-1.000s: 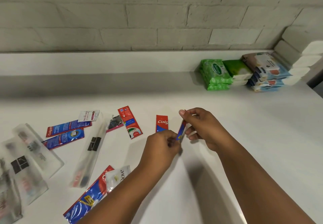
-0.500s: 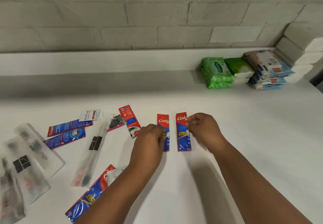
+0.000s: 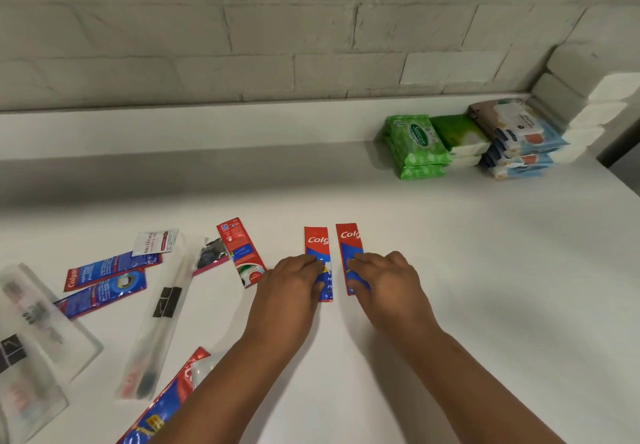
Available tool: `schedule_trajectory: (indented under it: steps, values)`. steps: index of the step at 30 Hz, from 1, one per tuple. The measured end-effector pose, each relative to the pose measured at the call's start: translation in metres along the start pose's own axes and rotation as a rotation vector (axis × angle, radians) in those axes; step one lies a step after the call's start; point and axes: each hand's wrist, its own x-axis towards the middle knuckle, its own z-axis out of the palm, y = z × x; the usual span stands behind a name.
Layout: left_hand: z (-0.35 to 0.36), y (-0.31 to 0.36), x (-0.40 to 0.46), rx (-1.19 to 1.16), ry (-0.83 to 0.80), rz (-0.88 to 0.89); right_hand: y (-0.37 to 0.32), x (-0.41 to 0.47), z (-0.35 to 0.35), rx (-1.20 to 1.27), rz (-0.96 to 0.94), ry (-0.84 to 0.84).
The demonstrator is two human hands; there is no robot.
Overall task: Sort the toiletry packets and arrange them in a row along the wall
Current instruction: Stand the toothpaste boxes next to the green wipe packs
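Note:
Two red and blue toothpaste sachets lie flat side by side in the middle of the white counter. My left hand rests its fingertips on the left sachet. My right hand presses its fingers on the lower half of the right sachet. A third red sachet lies tilted just left of my left hand. Stacked wipe packs, green and blue, sit against the wall at the far right.
To the left lie two blue toothpaste sachets, a small white sachet, a bagged toothbrush and several frosted toothbrush bags. A large toothpaste packet lies under my left forearm. White soap bars are stacked in the right corner.
One second ago both hands held a sachet in the air. It now lies flat to the right of the other one, and both hands have come down onto the two sachets.

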Motion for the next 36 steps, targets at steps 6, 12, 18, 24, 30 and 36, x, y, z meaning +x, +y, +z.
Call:
schedule_trajectory:
  steps: [6,12,18,24,30,36]
  values:
    - [0.011,0.008,0.043,0.016,0.006,-0.001,0.026,0.033,0.002,0.012,0.118,0.037]
    - [0.025,0.017,0.109,0.051,0.031,-0.016,0.061,0.092,0.004,-0.013,0.185,-0.009]
    - [0.034,0.017,0.170,0.090,0.061,-0.047,0.075,0.139,0.014,-0.100,0.157,-0.003]
    - [0.040,0.009,0.212,0.121,0.088,-0.037,0.075,0.172,0.025,-0.151,0.186,-0.036]
    - [0.045,0.000,0.233,0.079,0.131,-0.017,0.073,0.188,0.027,-0.154,0.271,-0.018]
    - [0.046,0.002,0.237,0.034,0.155,-0.016,0.064,0.190,0.015,-0.190,0.339,-0.156]
